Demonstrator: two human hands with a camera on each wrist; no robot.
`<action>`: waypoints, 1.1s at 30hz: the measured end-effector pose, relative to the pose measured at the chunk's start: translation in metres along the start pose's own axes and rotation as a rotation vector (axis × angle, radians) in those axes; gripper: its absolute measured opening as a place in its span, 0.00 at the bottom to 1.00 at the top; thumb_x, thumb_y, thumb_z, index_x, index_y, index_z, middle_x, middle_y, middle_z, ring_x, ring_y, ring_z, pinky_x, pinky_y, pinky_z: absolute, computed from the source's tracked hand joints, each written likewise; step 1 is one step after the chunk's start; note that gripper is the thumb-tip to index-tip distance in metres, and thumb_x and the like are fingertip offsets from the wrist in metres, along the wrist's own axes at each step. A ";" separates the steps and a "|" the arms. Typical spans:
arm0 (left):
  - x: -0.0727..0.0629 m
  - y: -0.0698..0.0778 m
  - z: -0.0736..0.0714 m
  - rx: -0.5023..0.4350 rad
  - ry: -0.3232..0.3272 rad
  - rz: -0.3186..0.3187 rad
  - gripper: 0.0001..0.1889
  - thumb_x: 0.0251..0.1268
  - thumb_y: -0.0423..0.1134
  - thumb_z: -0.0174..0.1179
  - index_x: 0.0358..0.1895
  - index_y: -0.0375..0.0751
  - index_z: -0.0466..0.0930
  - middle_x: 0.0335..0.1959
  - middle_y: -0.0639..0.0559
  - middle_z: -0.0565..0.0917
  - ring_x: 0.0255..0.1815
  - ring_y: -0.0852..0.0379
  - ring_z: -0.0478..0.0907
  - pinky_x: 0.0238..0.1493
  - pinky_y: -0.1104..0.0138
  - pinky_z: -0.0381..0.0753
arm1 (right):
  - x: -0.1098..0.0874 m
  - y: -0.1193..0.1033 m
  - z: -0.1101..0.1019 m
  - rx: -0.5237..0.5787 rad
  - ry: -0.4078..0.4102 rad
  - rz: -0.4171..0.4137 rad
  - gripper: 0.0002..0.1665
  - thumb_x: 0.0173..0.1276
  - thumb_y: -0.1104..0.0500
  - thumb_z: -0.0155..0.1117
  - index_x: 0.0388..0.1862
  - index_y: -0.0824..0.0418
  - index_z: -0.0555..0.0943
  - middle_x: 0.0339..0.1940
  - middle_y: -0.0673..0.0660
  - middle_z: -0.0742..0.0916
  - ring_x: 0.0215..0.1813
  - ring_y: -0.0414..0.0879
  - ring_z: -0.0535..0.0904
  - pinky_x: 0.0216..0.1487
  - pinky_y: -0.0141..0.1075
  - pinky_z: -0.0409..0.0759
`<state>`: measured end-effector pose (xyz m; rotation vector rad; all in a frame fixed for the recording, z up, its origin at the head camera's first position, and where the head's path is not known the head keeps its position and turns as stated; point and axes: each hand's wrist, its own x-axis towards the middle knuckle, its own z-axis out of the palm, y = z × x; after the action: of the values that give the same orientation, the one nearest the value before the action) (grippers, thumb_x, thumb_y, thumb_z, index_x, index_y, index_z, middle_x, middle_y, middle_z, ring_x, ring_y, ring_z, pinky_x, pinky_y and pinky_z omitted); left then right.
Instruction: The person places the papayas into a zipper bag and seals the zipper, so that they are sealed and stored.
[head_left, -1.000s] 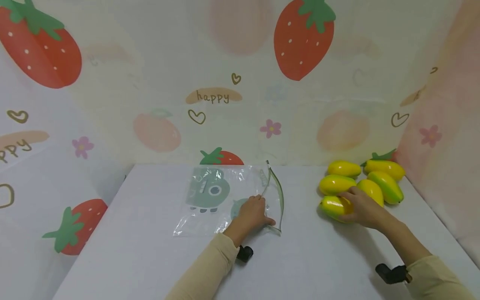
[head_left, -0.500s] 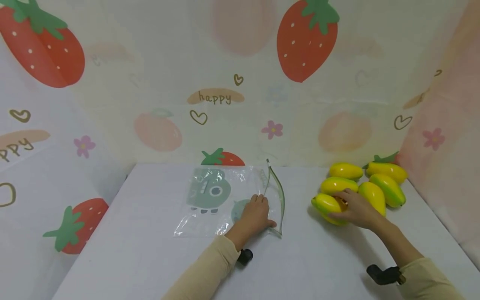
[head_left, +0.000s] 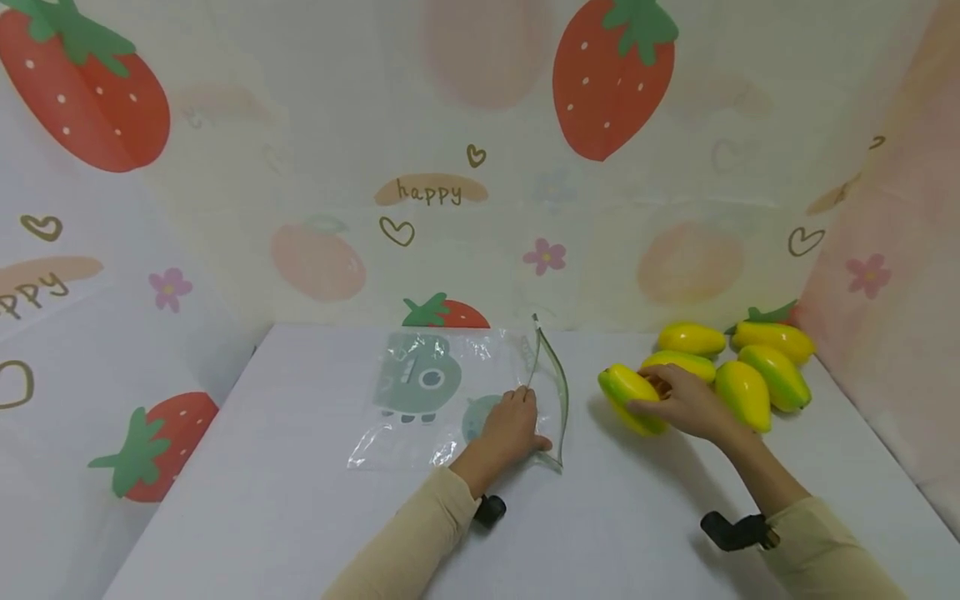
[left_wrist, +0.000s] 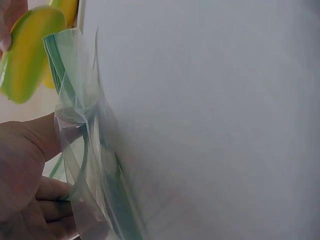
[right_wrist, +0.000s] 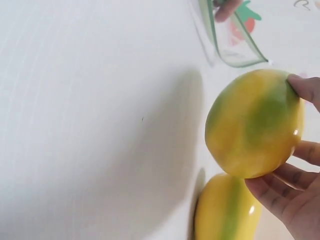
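A yellow-green mango [head_left: 628, 398] is in my right hand [head_left: 692, 402], pinched between thumb and fingertips. In the right wrist view this mango [right_wrist: 252, 125] is lifted off the white table, its shadow cast below. My left hand [head_left: 508, 427] holds the clear zip bag [head_left: 420, 383] near its mouth, keeping the green-edged opening gaping toward the right. The bag lies flat, printed with a pale green cartoon creature. In the left wrist view, the thumb shows through the plastic of the bag [left_wrist: 82, 150], and the fingertips are partly hidden behind it.
Several more mangoes [head_left: 742, 396] lie grouped on the right side of the white table [head_left: 262, 517]. A wall covering [head_left: 315, 167] with strawberries rises behind the table, with side panels left and right. Black cameras [head_left: 731, 531] hang at both wrists.
My right hand has drawn the front mango out of the group, moving it left toward the bag and turning it slightly. The left hand and the bag stay in place.
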<state>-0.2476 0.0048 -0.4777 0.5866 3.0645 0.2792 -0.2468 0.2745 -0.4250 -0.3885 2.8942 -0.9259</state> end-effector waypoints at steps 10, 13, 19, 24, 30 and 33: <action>0.001 -0.001 -0.002 -0.044 -0.047 -0.023 0.46 0.50 0.54 0.73 0.67 0.28 0.66 0.68 0.37 0.71 0.68 0.46 0.70 0.66 0.59 0.73 | 0.016 -0.014 0.007 0.046 -0.013 0.065 0.41 0.62 0.39 0.67 0.63 0.68 0.73 0.52 0.66 0.81 0.48 0.53 0.76 0.45 0.38 0.80; 0.000 0.000 -0.003 -0.051 -0.058 -0.024 0.46 0.51 0.53 0.73 0.67 0.28 0.65 0.69 0.38 0.70 0.69 0.46 0.70 0.66 0.59 0.73 | 0.021 -0.019 0.008 0.058 -0.018 0.072 0.41 0.62 0.39 0.67 0.63 0.67 0.72 0.52 0.66 0.81 0.49 0.54 0.76 0.44 0.38 0.80; -0.001 0.002 -0.004 -0.059 -0.067 -0.022 0.46 0.51 0.52 0.73 0.68 0.28 0.64 0.70 0.37 0.69 0.69 0.46 0.69 0.67 0.59 0.72 | 0.031 -0.024 0.014 0.091 -0.017 0.078 0.41 0.62 0.38 0.66 0.63 0.66 0.73 0.52 0.66 0.81 0.50 0.54 0.77 0.45 0.39 0.81; 0.001 0.002 -0.002 -0.062 -0.081 -0.024 0.46 0.52 0.52 0.73 0.68 0.29 0.63 0.70 0.37 0.68 0.69 0.46 0.69 0.68 0.60 0.72 | 0.040 -0.031 0.019 0.121 -0.011 0.094 0.41 0.62 0.37 0.65 0.62 0.66 0.73 0.53 0.66 0.81 0.51 0.55 0.77 0.47 0.41 0.82; 0.004 0.001 -0.001 -0.093 -0.101 -0.042 0.46 0.52 0.52 0.73 0.70 0.30 0.62 0.72 0.38 0.66 0.70 0.46 0.68 0.68 0.58 0.71 | 0.054 -0.044 0.024 0.168 -0.037 0.149 0.42 0.62 0.36 0.65 0.63 0.65 0.73 0.56 0.67 0.80 0.53 0.57 0.77 0.51 0.44 0.81; 0.004 0.001 -0.001 -0.118 -0.120 -0.054 0.46 0.53 0.51 0.72 0.70 0.30 0.61 0.73 0.38 0.65 0.71 0.46 0.67 0.70 0.58 0.69 | 0.059 -0.050 0.027 0.184 -0.043 0.177 0.42 0.62 0.37 0.65 0.64 0.65 0.72 0.57 0.69 0.79 0.54 0.58 0.76 0.52 0.46 0.81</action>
<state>-0.2512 0.0075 -0.4766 0.4951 2.9190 0.4042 -0.2890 0.2041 -0.4178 -0.1335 2.7201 -1.1244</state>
